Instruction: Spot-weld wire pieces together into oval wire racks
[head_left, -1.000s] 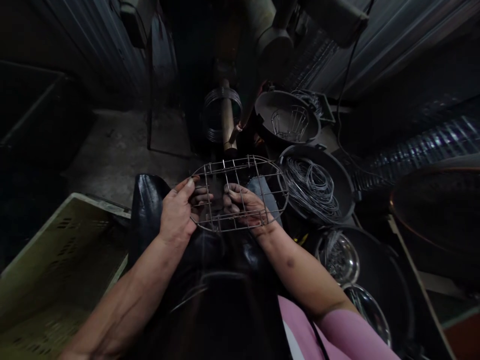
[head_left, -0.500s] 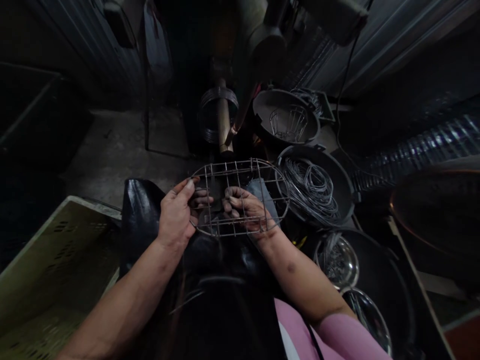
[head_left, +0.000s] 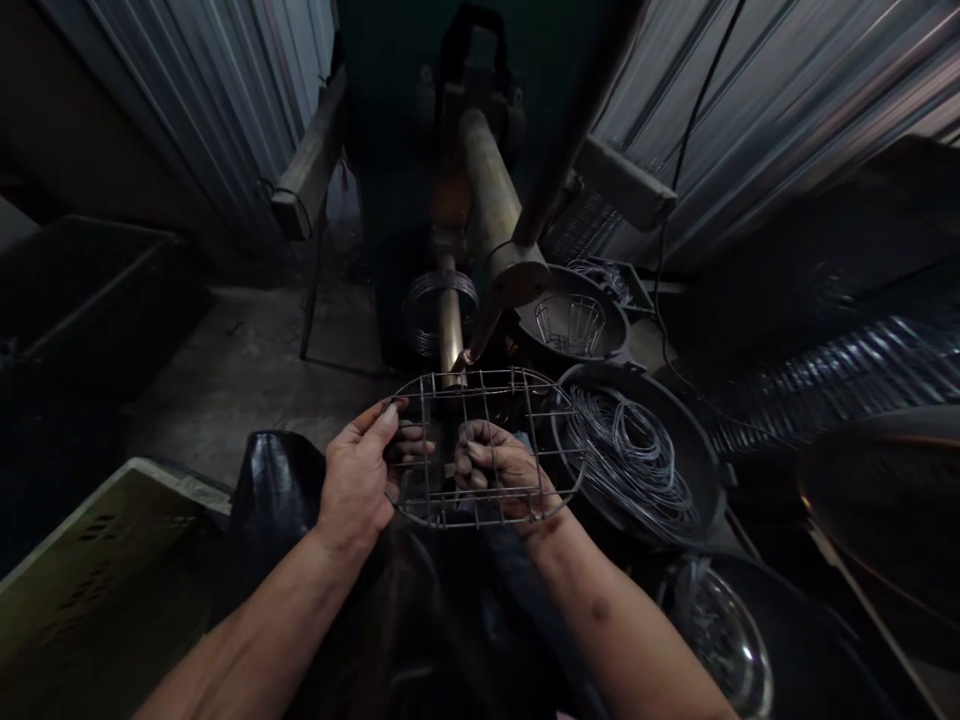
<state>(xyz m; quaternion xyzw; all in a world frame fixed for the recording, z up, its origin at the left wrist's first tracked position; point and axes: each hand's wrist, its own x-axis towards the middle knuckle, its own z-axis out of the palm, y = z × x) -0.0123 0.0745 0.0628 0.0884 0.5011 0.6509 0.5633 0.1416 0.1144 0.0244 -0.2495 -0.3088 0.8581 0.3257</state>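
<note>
An oval wire grid rack (head_left: 491,400) is held flat in front of me with both hands. My left hand (head_left: 361,478) grips its left rim, thumb on top and fingers curled under the wires. My right hand (head_left: 501,468) is under the middle of the rack, fingers closed round its wires. The far edge of the rack lies close to the copper tip of a spot-welding arm (head_left: 471,352), just above a horizontal metal bar (head_left: 450,320).
A dark tub of loose wire rings (head_left: 634,450) stands to the right, and behind it a tub with a small wire basket (head_left: 571,322). Shiny metal bowls (head_left: 712,630) lie at lower right. A pale plastic crate (head_left: 90,590) is at lower left. Corrugated sheet walls surround the machine.
The view has tilted up, showing more of the machine. Both hands keep their hold, and the rack has shifted slightly toward the welding tip.
</note>
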